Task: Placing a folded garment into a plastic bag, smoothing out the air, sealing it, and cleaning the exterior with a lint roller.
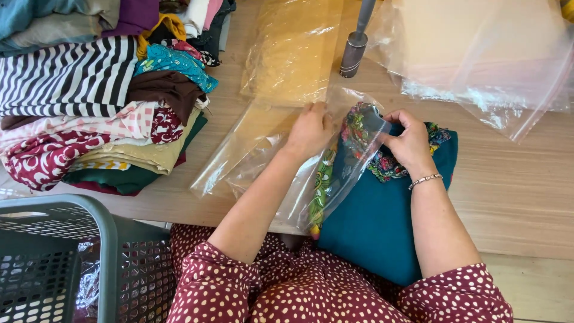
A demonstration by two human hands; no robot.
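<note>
Grey basket (pixel 89 239) sits below wooden table (pixel 514 197) bearing folded fabrics (pixel 101 113).

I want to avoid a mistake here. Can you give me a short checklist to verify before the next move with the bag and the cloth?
1. Left hand holds the clear bag: ok.
2. Right hand grips the bag's mouth edge: ok.
3. Teal cloth is fully inside the bag: not ok, most lies outside.
4. Cloth is folded flat: ok.
5. Bag is free of tears: cannot tell.
</note>
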